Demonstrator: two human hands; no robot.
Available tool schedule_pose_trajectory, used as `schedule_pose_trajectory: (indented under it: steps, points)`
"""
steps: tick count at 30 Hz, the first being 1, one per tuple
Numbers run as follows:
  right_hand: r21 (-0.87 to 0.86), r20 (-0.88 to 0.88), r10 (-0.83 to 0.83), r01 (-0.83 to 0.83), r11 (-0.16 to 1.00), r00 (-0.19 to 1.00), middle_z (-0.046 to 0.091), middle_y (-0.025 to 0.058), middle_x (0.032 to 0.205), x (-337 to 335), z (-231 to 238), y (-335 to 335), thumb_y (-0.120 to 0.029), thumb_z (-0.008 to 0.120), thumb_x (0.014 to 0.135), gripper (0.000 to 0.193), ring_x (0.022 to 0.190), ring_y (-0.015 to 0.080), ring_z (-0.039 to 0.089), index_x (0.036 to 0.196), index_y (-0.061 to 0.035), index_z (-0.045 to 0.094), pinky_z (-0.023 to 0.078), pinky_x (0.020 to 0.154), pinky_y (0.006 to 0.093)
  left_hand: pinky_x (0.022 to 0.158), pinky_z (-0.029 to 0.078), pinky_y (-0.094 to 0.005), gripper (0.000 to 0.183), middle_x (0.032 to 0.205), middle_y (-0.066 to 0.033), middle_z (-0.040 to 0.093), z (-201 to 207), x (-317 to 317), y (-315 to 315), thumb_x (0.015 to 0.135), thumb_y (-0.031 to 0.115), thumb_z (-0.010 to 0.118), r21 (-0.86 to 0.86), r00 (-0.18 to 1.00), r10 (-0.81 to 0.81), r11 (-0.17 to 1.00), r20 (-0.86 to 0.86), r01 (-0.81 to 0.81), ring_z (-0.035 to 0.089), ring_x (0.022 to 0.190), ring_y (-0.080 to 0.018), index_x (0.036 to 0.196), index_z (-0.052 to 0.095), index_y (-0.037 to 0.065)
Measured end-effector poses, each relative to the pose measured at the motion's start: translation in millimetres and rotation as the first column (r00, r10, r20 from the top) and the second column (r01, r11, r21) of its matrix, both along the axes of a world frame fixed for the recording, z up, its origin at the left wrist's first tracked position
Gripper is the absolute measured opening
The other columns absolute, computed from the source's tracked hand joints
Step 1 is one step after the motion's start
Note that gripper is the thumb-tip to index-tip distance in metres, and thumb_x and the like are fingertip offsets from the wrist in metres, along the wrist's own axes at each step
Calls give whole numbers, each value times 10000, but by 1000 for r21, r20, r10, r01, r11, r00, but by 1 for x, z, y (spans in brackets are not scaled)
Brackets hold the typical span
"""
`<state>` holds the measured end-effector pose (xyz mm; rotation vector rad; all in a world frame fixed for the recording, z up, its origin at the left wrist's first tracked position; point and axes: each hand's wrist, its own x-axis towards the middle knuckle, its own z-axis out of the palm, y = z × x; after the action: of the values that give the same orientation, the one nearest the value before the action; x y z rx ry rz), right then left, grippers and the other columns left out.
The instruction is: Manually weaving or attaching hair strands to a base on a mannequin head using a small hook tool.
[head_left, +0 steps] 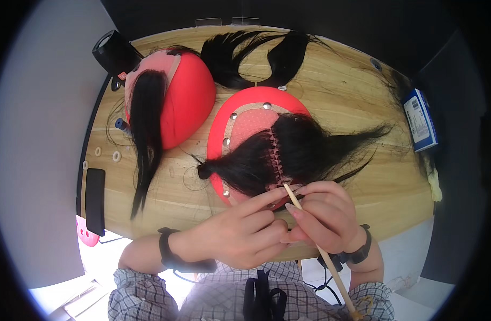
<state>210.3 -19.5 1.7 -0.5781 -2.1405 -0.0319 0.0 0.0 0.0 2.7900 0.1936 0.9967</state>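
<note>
At the left of the table (382, 176) lie one black flat rectangular object (95, 202) and three small pale rings (116, 156). Just right of these, one black cylinder (115, 52) stands behind a red head form (194, 101), the first of two, with one long black lock (149, 101) hanging over its pink mesh. Farther right, at the back, is loose black hair (224, 56). The second head form (218, 120) sits directly ahead of both hands, bearing a pink mesh cap (250, 120) with four silver pin heads along its left and upper border; two sections of black hair (304, 144) part along a pink strip, the left one gathered at its end. The left hand (237, 230) reaches its index finger to the cap's near edge, other fingers curled; whether they pinch anything cannot be told. The right hand (328, 214), beside it, grasps one wooden stick (332, 270), whose tip meets the near end of the parting. At far right rests one blue-and-white box (420, 121)
</note>
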Motion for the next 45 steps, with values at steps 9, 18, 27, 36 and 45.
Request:
schedule_pose_trajectory:
  steps: [9, 18, 27, 36, 45]
  points:
    - [13, -1, -10, 10, 1000, 1000, 598, 106, 913, -1, 1, 0, -174, 753, 818, 297, 707, 186, 617, 978, 44, 631, 584, 715, 367, 1052, 490, -529, 102, 770, -48, 545, -1, 2, -1, 745, 52, 674, 5, 1000, 8, 1000, 20, -8, 529, 646, -165, 827, 645, -1]
    - [15, -11, -5, 6, 1000, 1000, 606, 107, 914, 0, 0, 0, -180, 755, 822, 297, 709, 182, 614, 976, 41, 631, 583, 717, 364, 1051, 488, -537, 97, 772, -56, 554, -1, 0, -1, 733, 55, 674, -2, 1000, 1, 1000, 6, -1, 534, 656, -173, 813, 644, 10]
    - [7, -18, 4, -4, 1000, 1000, 606, 105, 914, -1, 0, 1, -173, 762, 811, 296, 717, 182, 616, 973, 40, 635, 583, 717, 363, 1050, 490, -535, 90, 765, -52, 548, -1, 1, -1, 732, 56, 682, 3, 1000, 8, 1000, 18, -8, 538, 658, -172, 798, 638, 11]
    - [12, -4, -3, 3, 1000, 1000, 601, 105, 906, -1, 1, 2, -172, 764, 805, 303, 708, 184, 619, 977, 42, 636, 584, 714, 358, 1047, 493, -529, 90, 759, -45, 537, 0, 1, 0, 739, 54, 688, 4, 1000, 0, 1000, 14, 0, 532, 647, -165, 798, 635, 10]
    - [5, -23, 0, 0, 1000, 1000, 610, 104, 890, -2, 1, 2, -180, 762, 807, 304, 704, 189, 625, 978, 37, 635, 581, 712, 361, 1036, 501, -524, 98, 751, -46, 535, -2, 0, -1, 729, 44, 690, 5, 1000, 9, 1000, 24, -9, 546, 652, -168, 805, 641, 8]
